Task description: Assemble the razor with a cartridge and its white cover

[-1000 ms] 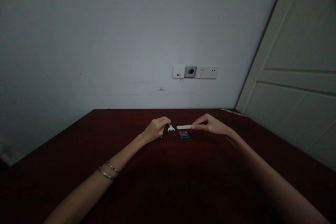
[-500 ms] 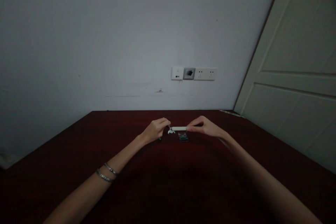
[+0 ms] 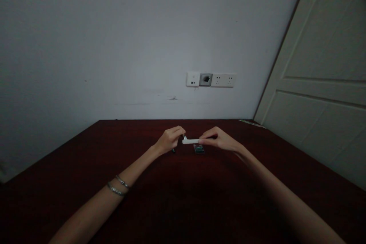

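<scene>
Between thumb and fingers, my right hand (image 3: 219,138) pinches one end of a slim white bar (image 3: 192,141), held level and pointing left. My left hand (image 3: 170,139) is closed at the bar's other end, its fingertips on a small shiny silver piece (image 3: 184,137) that meets the bar. How the two parts join is too small to make out. Just below the bar, near my right fingertips, a small clear case with dark green in it (image 3: 199,149) lies on the table. A thin dark green item (image 3: 173,150) pokes out under my left hand, mostly hidden.
The dark red tabletop (image 3: 183,198) runs back to a pale wall with sockets (image 3: 223,80). A thin pale strip (image 3: 252,123) lies at the table's far right edge. A white panelled door (image 3: 320,95) stands on the right.
My right hand has shifted slightly left with the white bar, whose left end now lies in front of where the silver piece's pronged part showed. My left hand has hardly moved.
</scene>
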### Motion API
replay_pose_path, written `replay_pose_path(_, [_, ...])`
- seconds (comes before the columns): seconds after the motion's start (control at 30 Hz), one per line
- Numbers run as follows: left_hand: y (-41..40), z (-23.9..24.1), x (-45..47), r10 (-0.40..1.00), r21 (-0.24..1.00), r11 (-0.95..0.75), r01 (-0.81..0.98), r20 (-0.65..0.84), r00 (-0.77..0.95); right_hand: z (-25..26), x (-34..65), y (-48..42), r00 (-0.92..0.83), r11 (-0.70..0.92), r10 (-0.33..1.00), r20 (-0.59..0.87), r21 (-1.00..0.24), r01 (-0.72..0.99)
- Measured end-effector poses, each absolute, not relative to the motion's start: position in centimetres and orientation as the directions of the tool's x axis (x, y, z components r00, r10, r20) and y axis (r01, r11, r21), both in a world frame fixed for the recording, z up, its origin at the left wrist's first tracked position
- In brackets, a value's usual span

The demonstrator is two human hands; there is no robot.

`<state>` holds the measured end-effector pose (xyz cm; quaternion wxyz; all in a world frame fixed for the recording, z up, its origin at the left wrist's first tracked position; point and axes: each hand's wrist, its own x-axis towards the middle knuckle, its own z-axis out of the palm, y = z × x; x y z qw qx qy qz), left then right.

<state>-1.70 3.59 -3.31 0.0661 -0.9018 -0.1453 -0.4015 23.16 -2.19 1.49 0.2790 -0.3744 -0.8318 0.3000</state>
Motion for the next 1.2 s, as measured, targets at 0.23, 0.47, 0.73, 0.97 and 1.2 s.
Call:
replay_pose_path(0.23, [3.9, -3.6, -2.1, 0.214, -0.001, -0.945, 0.328, 0.754, 0.621, 1.4, 23.3, -2.1, -0.487, 0.517, 0.830, 0.271, -0.700, 0.492])
replay_pose_path(0.47, [3.9, -3.7, -2.1, 0.219, 0.002, -0.945, 0.327, 0.746, 0.629, 0.1, 23.7, -1.4, -0.475, 0.471, 0.852, 0.222, -0.722, 0.506])
replay_pose_path(0.73, [3.9, -4.1, -1.6, 0.182, -0.006, -0.960, 0.280, 0.746, 0.640, 0.3, 23.1, -1.6, -0.556, 0.482, 0.810, 0.185, -0.750, 0.453])
replay_pose_path(0.97, [4.0, -3.9, -1.8, 0.146, -0.048, -0.960, 0.276, 0.756, 0.638, 0.0, 23.8, -1.4, -0.478, 0.438, 0.859, 0.184, -0.748, 0.499])
replay_pose_path(1.2, [4.2, -4.1, -2.0, 0.133, -0.068, -0.958, 0.277, 0.754, 0.644, -0.2, 23.6, -1.0, -0.540, 0.446, 0.833, 0.122, -0.725, 0.525])
